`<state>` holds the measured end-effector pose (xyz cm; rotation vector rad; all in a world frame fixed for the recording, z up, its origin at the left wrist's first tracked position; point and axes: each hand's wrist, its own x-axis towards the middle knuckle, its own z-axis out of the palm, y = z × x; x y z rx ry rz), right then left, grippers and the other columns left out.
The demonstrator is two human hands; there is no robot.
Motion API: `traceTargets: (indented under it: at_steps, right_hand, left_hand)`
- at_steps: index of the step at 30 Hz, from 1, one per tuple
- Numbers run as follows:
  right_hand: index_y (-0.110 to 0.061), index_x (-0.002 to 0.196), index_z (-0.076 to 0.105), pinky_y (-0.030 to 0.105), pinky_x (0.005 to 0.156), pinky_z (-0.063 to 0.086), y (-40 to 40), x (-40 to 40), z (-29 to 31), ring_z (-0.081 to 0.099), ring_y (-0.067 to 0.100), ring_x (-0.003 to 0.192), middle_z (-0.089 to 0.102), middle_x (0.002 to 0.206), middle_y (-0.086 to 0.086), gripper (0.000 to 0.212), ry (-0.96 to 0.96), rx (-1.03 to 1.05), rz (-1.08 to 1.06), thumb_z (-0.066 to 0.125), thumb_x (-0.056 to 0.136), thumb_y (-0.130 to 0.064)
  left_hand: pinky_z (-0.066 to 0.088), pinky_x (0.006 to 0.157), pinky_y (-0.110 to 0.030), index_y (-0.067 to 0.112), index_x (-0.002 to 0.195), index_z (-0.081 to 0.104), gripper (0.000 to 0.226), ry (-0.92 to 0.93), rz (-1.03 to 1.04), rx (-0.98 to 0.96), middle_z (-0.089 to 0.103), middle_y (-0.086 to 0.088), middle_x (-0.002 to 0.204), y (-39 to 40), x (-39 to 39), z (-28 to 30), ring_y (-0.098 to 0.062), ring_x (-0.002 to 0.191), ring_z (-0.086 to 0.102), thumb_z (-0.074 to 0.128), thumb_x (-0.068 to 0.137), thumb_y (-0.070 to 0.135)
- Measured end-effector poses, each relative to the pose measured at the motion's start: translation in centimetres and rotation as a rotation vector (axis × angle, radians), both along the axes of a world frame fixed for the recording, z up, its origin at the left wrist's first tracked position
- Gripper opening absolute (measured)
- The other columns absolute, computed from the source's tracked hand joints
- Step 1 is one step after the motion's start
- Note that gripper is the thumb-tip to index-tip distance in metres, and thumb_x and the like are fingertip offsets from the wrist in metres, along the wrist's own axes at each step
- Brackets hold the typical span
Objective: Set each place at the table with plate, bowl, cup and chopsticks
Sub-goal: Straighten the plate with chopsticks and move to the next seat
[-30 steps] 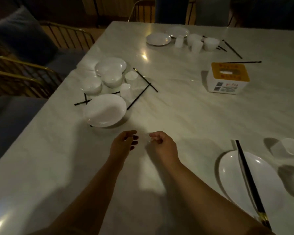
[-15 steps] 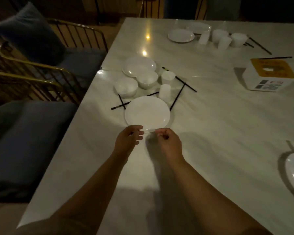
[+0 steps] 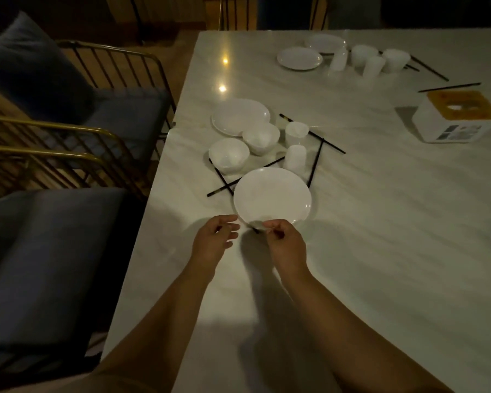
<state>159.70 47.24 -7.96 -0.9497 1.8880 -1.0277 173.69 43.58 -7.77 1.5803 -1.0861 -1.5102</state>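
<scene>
A white plate (image 3: 272, 198) lies near the table's left edge, resting over black chopsticks (image 3: 223, 189). My right hand (image 3: 285, 245) pinches the plate's near rim between thumb and forefinger. My left hand (image 3: 214, 242) sits just left of that rim with its fingers loosely curled, and I see nothing held in it. Behind the plate stand two white bowls (image 3: 228, 156) (image 3: 260, 137), two white cups (image 3: 296, 133) (image 3: 294, 160), a second plate (image 3: 240, 117) and more loose chopsticks (image 3: 315, 163).
At the far end of the marble table (image 3: 380, 222) are two plates (image 3: 299, 58), cups, bowls and chopsticks. A white and yellow tissue box (image 3: 459, 117) stands at the right. Gold-framed chairs with blue cushions (image 3: 48, 251) line the left side.
The view has swung left, bringing the left-side dishes to the centre. Both hands moved forward from bare table to the near plate's rim, and the right hand took hold of it.
</scene>
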Motion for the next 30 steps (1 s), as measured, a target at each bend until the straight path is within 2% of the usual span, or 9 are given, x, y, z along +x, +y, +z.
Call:
traceTargets:
  at_steps: [2, 5, 7, 9, 11, 13, 15, 22, 30]
  right_hand:
    - [-0.027, 0.092, 0.064, 0.02, 0.089, 0.045, -0.5, 1.4, -0.2, 0.057, 0.008, 0.092, 0.062, 0.093, -0.013, 0.018, 0.008, -0.006, -0.036, 0.052, 0.093, -0.014]
    - [-0.026, 0.091, 0.062, -0.001, 0.071, 0.039, -1.6, 4.1, -0.5, 0.054, 0.003, 0.084, 0.062, 0.091, -0.011, 0.018, 0.043, -0.002, -0.058, 0.051, 0.094, -0.013]
    - [-0.021, 0.095, 0.065, -0.007, 0.067, 0.036, -2.5, 6.0, -0.6, 0.053, 0.003, 0.082, 0.062, 0.093, -0.009, 0.017, 0.061, -0.002, -0.086, 0.051, 0.094, -0.011]
    - [-0.015, 0.101, 0.067, 0.001, 0.075, 0.039, -3.2, 8.0, -0.5, 0.056, 0.007, 0.086, 0.066, 0.099, -0.003, 0.018, 0.076, -0.012, -0.147, 0.052, 0.092, -0.009]
    - [-0.012, 0.106, 0.066, 0.017, 0.089, 0.045, -3.8, 10.1, -0.4, 0.059, 0.011, 0.091, 0.068, 0.105, 0.001, 0.021, 0.078, -0.026, -0.205, 0.053, 0.09, -0.008]
    - [-0.016, 0.104, 0.067, 0.032, 0.097, 0.049, -4.1, 12.0, -0.5, 0.063, 0.015, 0.095, 0.069, 0.104, 0.002, 0.023, 0.01, -0.029, -0.302, 0.053, 0.089, -0.007]
    - [-0.024, 0.096, 0.067, 0.041, 0.096, 0.051, -4.0, 13.6, -0.4, 0.065, 0.016, 0.095, 0.07, 0.1, 0.0, 0.023, -0.056, -0.028, -0.379, 0.053, 0.087, -0.008]
    - [-0.033, 0.085, 0.063, 0.042, 0.094, 0.052, -2.5, 15.1, 0.1, 0.064, 0.013, 0.092, 0.068, 0.094, -0.008, 0.025, -0.103, -0.001, -0.498, 0.053, 0.088, -0.011]
    - [-0.032, 0.086, 0.065, 0.044, 0.085, 0.055, -1.3, 13.5, -1.0, 0.065, 0.017, 0.083, 0.069, 0.087, -0.002, 0.023, -0.128, 0.029, -0.646, 0.053, 0.086, -0.012]
  left_hand:
    - [0.05, 0.086, -0.034, 0.019, 0.104, 0.066, 0.025, 0.009, -0.04, -0.006, 0.068, -0.007, 0.1, -0.7, 1.2, -0.2, -0.019, 0.089, 0.064, 0.045, 0.096, 0.007]
    - [0.051, 0.086, -0.033, 0.019, 0.104, 0.066, 0.026, 0.009, -0.095, -0.016, 0.068, -0.007, 0.101, -2.8, 3.4, -0.4, -0.018, 0.089, 0.064, 0.045, 0.096, 0.007]
    - [0.051, 0.085, -0.032, 0.02, 0.104, 0.066, 0.026, 0.004, -0.145, -0.017, 0.068, -0.008, 0.102, -4.3, 5.0, -0.7, -0.02, 0.091, 0.065, 0.045, 0.096, 0.007]
    - [0.052, 0.084, -0.032, 0.018, 0.105, 0.066, 0.026, 0.005, -0.209, -0.006, 0.069, -0.008, 0.102, -5.7, 6.5, -0.7, -0.02, 0.091, 0.065, 0.045, 0.095, 0.007]
    - [0.052, 0.086, -0.032, 0.016, 0.107, 0.066, 0.026, 0.018, -0.275, 0.001, 0.068, -0.007, 0.1, -6.9, 8.1, -0.8, -0.02, 0.091, 0.065, 0.045, 0.095, 0.006]
    - [0.051, 0.085, -0.032, 0.015, 0.107, 0.066, 0.026, 0.027, -0.32, 0.005, 0.068, -0.008, 0.1, -7.7, 9.4, -0.5, -0.019, 0.09, 0.065, 0.045, 0.095, 0.006]
    - [0.052, 0.085, -0.032, 0.015, 0.107, 0.066, 0.025, 0.034, -0.354, -0.003, 0.068, -0.008, 0.101, -8.1, 10.3, -0.2, -0.019, 0.089, 0.065, 0.046, 0.094, 0.007]
    - [0.052, 0.087, -0.033, 0.016, 0.107, 0.064, 0.025, 0.024, -0.446, 0.009, 0.067, -0.008, 0.104, -7.8, 11.0, 0.4, -0.019, 0.09, 0.065, 0.044, 0.096, 0.007]
    - [0.053, 0.085, -0.032, 0.021, 0.103, 0.064, 0.023, 0.002, -0.536, -0.007, 0.067, -0.006, 0.103, -8.8, 9.1, -1.1, -0.019, 0.092, 0.065, 0.045, 0.097, 0.01]
